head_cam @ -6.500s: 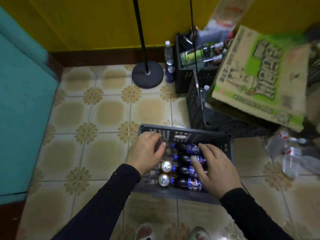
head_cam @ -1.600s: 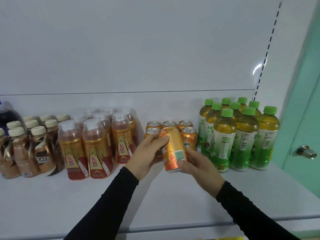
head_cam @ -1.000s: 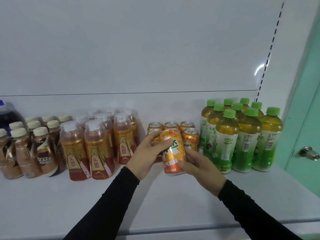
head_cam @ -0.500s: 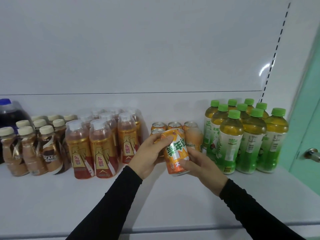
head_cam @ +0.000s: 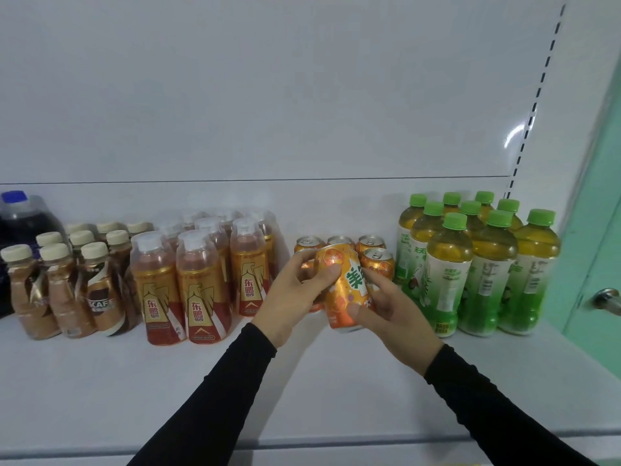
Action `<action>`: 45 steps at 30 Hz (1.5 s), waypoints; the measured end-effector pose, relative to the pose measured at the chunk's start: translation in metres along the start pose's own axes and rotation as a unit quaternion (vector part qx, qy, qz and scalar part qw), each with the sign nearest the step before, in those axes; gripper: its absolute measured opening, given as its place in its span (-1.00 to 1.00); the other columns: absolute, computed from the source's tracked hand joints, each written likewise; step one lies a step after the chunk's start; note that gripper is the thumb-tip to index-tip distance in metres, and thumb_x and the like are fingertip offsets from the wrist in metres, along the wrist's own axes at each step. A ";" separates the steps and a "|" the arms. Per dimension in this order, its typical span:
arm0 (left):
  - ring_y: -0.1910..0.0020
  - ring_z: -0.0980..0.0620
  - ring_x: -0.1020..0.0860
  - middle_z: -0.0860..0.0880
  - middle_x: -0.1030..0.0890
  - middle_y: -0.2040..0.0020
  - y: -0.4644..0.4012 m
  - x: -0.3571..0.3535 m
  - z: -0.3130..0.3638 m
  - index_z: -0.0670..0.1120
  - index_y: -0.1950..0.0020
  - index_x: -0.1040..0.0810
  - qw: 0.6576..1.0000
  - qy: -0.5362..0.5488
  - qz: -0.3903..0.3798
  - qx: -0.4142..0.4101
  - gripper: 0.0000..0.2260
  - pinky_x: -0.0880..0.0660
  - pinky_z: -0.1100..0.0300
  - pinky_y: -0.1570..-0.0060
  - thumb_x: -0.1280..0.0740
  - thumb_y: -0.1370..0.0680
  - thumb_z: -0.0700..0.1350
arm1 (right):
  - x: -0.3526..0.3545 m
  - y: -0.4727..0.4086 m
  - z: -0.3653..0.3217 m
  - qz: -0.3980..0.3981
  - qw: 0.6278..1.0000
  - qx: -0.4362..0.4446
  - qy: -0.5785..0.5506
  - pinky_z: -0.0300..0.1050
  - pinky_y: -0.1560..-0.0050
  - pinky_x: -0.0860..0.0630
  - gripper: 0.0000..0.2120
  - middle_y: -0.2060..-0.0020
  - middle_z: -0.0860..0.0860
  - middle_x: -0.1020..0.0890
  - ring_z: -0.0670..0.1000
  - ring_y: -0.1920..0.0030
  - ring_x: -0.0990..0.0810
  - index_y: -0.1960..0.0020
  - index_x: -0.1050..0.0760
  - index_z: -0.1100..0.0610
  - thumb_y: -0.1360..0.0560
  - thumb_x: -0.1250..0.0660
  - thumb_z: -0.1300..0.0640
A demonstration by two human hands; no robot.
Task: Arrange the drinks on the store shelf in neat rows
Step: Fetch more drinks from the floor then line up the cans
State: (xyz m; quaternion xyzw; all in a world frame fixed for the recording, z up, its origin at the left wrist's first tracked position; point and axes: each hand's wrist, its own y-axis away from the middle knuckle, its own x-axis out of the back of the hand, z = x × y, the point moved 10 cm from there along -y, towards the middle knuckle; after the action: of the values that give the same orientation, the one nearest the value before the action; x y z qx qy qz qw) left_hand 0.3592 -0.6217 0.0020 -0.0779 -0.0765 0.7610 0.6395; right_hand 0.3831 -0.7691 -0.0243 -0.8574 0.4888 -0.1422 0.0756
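Grip: both hands are on one orange can (head_cam: 346,287) — the left hand (head_cam: 295,290) wraps its upper side with the thumb across the front, while the right hand (head_cam: 389,307) cups it low from the right, thumb pressed near the base.
Can's place: it's up off the shelf (head_cam: 100,381), tilted with its top leaning left, right in front of the orange cans (head_cam: 378,262) already standing there.
Neighbours: on the left sit the amber bottles (head_cam: 198,290) and, beyond them, the coffee bottles (head_cam: 57,290); on the right the green-capped tea bottles (head_cam: 470,270) stand close beside the can group.
Handling: I'd call it a full can — some weight in it, a stiff wall that dents if squeezed hard, and a glossy skin that could slip.
Where to hold: mid-body, fingers around the curve — not the rim, so the top is free to see.
Label: green characters face outward, though slanted with the tilt.
Next move, as I read it: straighten it up and set it down in front of its row, without nudging the cans behind.
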 end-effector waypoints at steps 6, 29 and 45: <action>-0.09 -0.13 -0.68 -0.09 -0.68 -0.15 -0.001 -0.002 -0.001 0.05 -0.43 -0.42 0.999 0.024 -0.022 0.007 -0.43 -0.61 -0.16 -0.10 -0.48 -0.45 0.07 | -0.007 0.000 -0.010 -0.039 0.999 0.020 -0.030 0.13 -0.32 -0.48 -0.15 -0.24 0.05 -0.62 0.05 -0.24 -0.60 -0.55 -0.14 -0.01 -0.38 -0.45 -0.13; 0.27 -0.01 -0.70 -0.14 -0.72 0.16 0.005 -0.006 -0.015 -0.23 -0.21 -0.61 0.976 0.124 0.042 0.174 -0.53 -0.59 0.16 0.40 -0.39 -0.53 0.14 | -0.005 0.010 -0.056 0.036 0.934 0.207 0.290 -0.26 -0.26 -0.46 -0.17 -0.21 -0.30 -0.45 -0.16 -0.23 -0.51 -0.41 -0.13 -0.31 -0.33 -0.57 -0.10; -0.08 -0.15 -0.66 -0.13 -0.69 -0.11 0.000 -0.010 0.024 -0.04 -0.33 -0.52 0.996 0.077 -0.046 -0.008 -0.52 -0.61 -0.11 -0.10 -0.53 -0.44 -0.16 | -0.002 0.000 -0.033 -0.032 0.996 0.076 0.017 -0.04 -0.21 -0.56 -0.19 -0.21 -0.05 -0.63 -0.03 -0.20 -0.62 -0.52 -0.18 -0.06 -0.40 -0.49 -0.18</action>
State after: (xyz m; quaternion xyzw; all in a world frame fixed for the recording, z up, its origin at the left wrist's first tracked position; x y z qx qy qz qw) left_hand 0.3558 -0.6321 0.0255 -0.1371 -0.0365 0.7221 0.6771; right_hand 0.3720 -0.7670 0.0068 -0.8618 0.4501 -0.1958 0.1277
